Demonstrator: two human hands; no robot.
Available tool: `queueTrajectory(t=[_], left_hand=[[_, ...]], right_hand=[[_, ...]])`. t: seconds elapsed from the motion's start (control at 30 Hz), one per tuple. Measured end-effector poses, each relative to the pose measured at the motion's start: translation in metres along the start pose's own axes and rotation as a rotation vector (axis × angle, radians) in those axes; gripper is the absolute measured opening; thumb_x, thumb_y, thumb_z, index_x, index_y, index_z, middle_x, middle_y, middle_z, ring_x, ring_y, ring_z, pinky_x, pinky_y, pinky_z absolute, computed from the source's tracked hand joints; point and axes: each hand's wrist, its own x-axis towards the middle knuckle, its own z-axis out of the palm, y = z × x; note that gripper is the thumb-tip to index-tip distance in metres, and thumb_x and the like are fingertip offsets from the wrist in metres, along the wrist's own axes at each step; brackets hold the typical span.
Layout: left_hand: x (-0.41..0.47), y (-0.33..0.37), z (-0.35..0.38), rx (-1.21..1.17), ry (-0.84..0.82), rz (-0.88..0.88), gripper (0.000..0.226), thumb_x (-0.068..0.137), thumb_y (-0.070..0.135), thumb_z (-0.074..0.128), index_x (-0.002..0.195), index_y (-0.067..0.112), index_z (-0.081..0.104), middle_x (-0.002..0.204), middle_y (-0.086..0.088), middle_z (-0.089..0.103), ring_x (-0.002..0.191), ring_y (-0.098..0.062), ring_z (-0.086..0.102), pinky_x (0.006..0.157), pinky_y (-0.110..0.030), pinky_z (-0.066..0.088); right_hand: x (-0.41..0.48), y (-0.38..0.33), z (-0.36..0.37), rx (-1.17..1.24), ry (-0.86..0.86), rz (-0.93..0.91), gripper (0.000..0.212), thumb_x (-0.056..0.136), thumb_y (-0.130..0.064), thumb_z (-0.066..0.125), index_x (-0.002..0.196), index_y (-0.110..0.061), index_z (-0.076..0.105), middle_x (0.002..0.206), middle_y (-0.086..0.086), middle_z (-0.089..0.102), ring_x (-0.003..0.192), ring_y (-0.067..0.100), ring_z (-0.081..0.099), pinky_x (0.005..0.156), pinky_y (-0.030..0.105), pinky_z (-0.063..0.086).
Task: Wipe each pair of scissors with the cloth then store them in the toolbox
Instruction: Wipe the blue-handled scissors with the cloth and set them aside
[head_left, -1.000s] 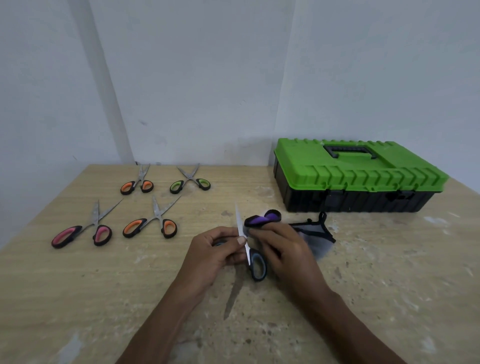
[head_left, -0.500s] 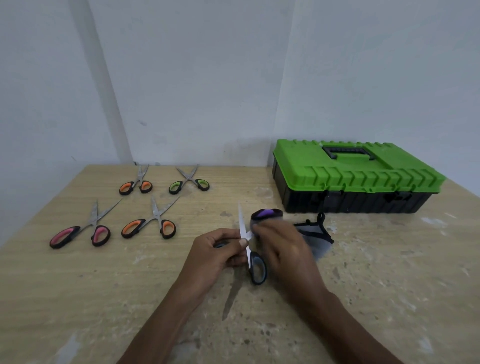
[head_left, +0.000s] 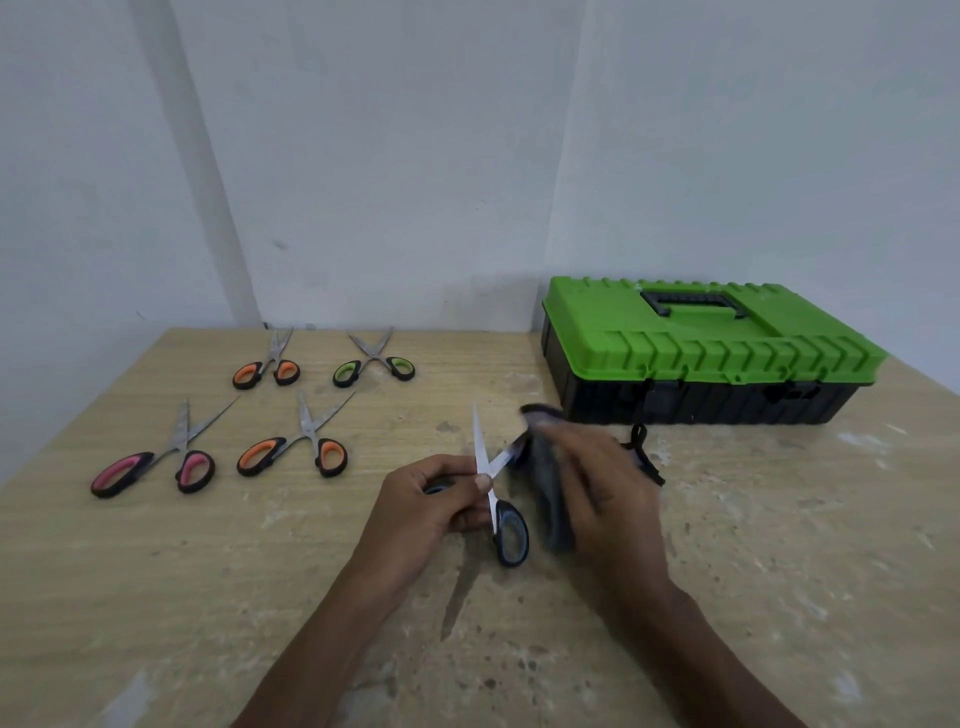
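Scissors (head_left: 483, 457) are pinched open over the table (head_left: 779, 545) by the left hand (head_left: 421, 504), fingers curled; cloth (head_left: 550, 493) is gripped by the right hand (head_left: 608, 499) against one blade. Skin could be cut if the cloth is dragged off the edge.

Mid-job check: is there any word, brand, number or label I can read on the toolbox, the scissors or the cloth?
No text can be read in this view.
Toolbox: no label or brand shows on the lid or front.
Held scissors: blades blurred, so any stamp is unreadable.
Lying scissors: too small to tell.
Cloth: motion-blurred, no print seen.
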Motion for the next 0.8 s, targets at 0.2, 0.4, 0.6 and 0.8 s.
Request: queueTrajectory(t=[0.2, 0.4, 0.6, 0.8], left_hand=[[-0.001, 0.003, -0.003, 0.019, -0.038, -0.004, 0.011, 0.089, 0.003, 0.072, 0.099, 0.006, 0.078, 0.091, -0.013, 0.078, 0.078, -0.024, 0.075, 0.074, -0.030, 0.062], [-0.001, 0.001, -0.001, 0.099, -0.063, 0.023, 0.013, 0.090, 0.004, 0.072, 0.100, 0.008, 0.078, 0.096, -0.015, 0.079, 0.082, -0.025, 0.076, 0.074, -0.029, 0.062], [-0.001, 0.000, -0.002, 0.155, -0.059, 0.041, 0.012, 0.089, 0.007, 0.075, 0.101, 0.006, 0.078, 0.095, -0.016, 0.078, 0.080, -0.025, 0.076, 0.074, -0.030, 0.062], [-0.001, 0.001, 0.000, 0.073, -0.037, 0.025, 0.013, 0.087, 0.003, 0.075, 0.100, 0.001, 0.075, 0.093, -0.021, 0.076, 0.073, -0.025, 0.073, 0.069, -0.033, 0.063]], right_hand=[[-0.001, 0.005, 0.022, -0.083, -0.252, -0.158, 0.030, 0.096, -0.012, 0.060, 0.124, -0.018, 0.069, 0.124, -0.005, 0.067, 0.119, 0.006, 0.056, 0.099, 0.025, 0.046], [-0.009, -0.001, 0.021, -0.112, -0.236, -0.242, 0.031, 0.094, -0.009, 0.059, 0.123, -0.013, 0.071, 0.121, 0.000, 0.070, 0.117, 0.010, 0.059, 0.099, 0.025, 0.046], [0.003, 0.011, 0.027, -0.131, -0.160, -0.108, 0.034, 0.089, -0.007, 0.057, 0.119, -0.013, 0.071, 0.117, -0.002, 0.071, 0.112, 0.013, 0.062, 0.091, 0.036, 0.051], [-0.006, 0.002, 0.016, -0.068, -0.079, -0.164, 0.033, 0.097, -0.013, 0.050, 0.124, -0.009, 0.069, 0.124, 0.001, 0.067, 0.120, 0.012, 0.059, 0.100, 0.029, 0.049]])
